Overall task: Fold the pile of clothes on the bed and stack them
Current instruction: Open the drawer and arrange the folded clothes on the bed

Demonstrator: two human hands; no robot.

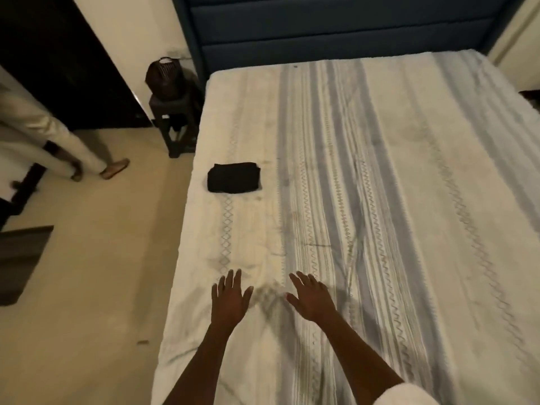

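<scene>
- Far left of the fingers, on the floor (pixel 96 287), stands another person, seen only as pale trouser legs (pixel 43 141) and sandalled feet, well apart from the bed.
- Also to the left and far beyond the fingertips, a dark stool (pixel 175 118) stands close by the bed's head corner, carrying a dark round object (pixel 165 76) too dim to identify.
- A folded black garment (pixel 233 177) lies flat on the bed (pixel 409 200), near its left edge, well ahead of the left fingers. It reads as the start of the stack, set aside there to leave the middle free for folding.
- The left hand (pixel 229 299) is stretched out over the striped bedcover, palm down, fingers (pixel 230 277) straight and spread apart, holding nothing.
- Just to its right, the right hand (pixel 312 296) mirrors it: palm down, fingers apart, empty. Whether either palm touches the cover cannot be told.
- No pile of unfolded clothes is visible anywhere; it may lie outside the view. The hands seem poised to smooth the cover or reach for the next item.
- Right of the fingers the bedcover runs on in grey and cream stripes up to a dark blue padded headboard (pixel 336 27). Nothing blocks the way between fingers and garment.
</scene>
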